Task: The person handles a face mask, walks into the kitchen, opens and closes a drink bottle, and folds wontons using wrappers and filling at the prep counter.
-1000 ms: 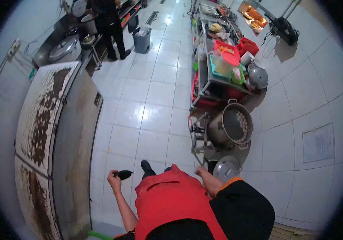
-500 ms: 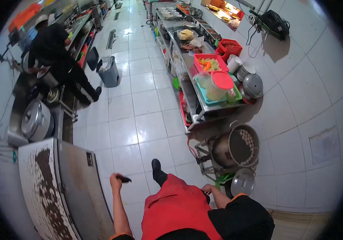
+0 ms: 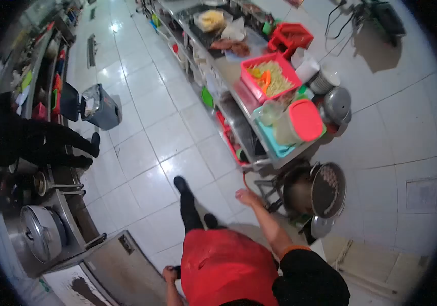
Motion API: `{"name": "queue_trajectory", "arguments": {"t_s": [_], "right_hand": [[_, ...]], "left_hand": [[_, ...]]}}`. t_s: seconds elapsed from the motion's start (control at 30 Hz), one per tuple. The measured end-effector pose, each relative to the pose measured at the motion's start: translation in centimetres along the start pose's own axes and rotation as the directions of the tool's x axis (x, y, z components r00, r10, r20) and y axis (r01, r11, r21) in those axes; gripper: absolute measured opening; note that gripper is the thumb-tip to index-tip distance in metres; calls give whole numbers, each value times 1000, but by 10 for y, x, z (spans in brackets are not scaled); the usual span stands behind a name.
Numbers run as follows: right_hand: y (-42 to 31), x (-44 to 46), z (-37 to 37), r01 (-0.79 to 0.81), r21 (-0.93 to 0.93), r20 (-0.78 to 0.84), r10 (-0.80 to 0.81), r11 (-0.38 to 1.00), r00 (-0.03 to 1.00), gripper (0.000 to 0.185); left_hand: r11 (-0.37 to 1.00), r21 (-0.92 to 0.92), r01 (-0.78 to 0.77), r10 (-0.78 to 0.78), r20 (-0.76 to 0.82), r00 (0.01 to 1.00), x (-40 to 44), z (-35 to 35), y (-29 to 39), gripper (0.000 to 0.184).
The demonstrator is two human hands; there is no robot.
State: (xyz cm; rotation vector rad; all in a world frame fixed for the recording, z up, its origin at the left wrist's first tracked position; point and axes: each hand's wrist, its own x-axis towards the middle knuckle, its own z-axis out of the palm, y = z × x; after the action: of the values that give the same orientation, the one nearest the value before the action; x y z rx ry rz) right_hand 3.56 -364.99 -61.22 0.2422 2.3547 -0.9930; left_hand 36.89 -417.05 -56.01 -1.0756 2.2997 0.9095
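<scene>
My left hand (image 3: 169, 274) hangs low beside the red apron (image 3: 226, 268), its fingers closed around a small black object (image 3: 177, 272) whose kind I cannot make out. Out in front at the right, my right hand (image 3: 247, 197) is slightly blurred, with loose fingers apart and nothing seen in it. Nearest to that hand is the stand of a large pot (image 3: 305, 191) holding dark liquid and several pale balls along one side. A metal lid (image 3: 322, 226) lies beside the pot. Neither hand touches the pot or the counter.
A steel counter (image 3: 228, 66) on the right bears a pink basket (image 3: 246, 76) of cut vegetables and a red-lidded tub (image 3: 305, 122). A bin (image 3: 103, 115) stands left of the tiled aisle, near a person in black (image 3: 24, 132). A worn cabinet (image 3: 121, 270) is at lower left.
My view has moved forward and turned. My right hand has swung out from beside the apron to the front; my left hand has dropped back beside the apron, still holding the black object.
</scene>
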Motion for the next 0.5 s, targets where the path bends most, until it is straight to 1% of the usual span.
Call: {"name": "queue_trajectory", "arguments": {"t_s": [0.03,0.07,0.1,0.13,0.17,0.2,0.23,0.27,0.3,0.33,0.37,0.4,0.43,0.47,0.5], "right_hand": [[-16,10,-7,-110,-4,29,110,994,994,41],[6,33,4,-156,4,6,156,988,988,51],[8,51,6,-157,2,9,157,988,988,51],[14,67,6,-234,44,-43,236,971,971,57],[21,82,1,-308,73,-79,314,948,946,62],[12,93,1,-339,43,-167,341,940,925,69],[35,107,10,-346,33,-143,347,938,927,69],[72,130,23,-177,23,-291,176,984,940,75],[90,165,30,3,-8,-441,-6,1000,897,81],[60,170,18,-243,74,-381,253,967,889,100],[66,191,14,-339,61,-274,342,939,899,114],[59,202,6,-300,228,-277,357,926,892,118],[69,216,24,-202,471,-423,421,859,803,101],[88,234,27,-366,213,-494,423,906,760,110],[169,265,61,-526,-6,-473,461,850,751,109]], "left_hand": [[999,49,-12,13,-14,1000,17,-18,14,23],[999,-38,19,-16,75,997,44,-24,23,21],[997,19,-78,78,33,996,76,-33,39,21],[984,72,-163,163,-1,987,106,-36,54,20],[980,149,-133,138,-26,990,139,-37,63,19],[981,78,-180,183,-27,983,166,-49,81,19],[983,19,-182,182,-57,982,188,-65,111,20],[972,-131,-194,188,-58,981,200,-92,159,22],[980,-20,-196,196,-24,980,221,-111,189,25],[963,-35,-267,266,-41,963,233,-127,219,26],[939,-41,-341,339,-55,939,249,-139,247,27],[940,-21,-342,340,-59,939,265,-143,269,27],[941,-58,-334,332,-46,942,275,-147,283,28],[943,-93,-320,318,-29,948,284,-148,295,28],[951,-64,-303,303,-19,953,293,-144,299,28]]}}
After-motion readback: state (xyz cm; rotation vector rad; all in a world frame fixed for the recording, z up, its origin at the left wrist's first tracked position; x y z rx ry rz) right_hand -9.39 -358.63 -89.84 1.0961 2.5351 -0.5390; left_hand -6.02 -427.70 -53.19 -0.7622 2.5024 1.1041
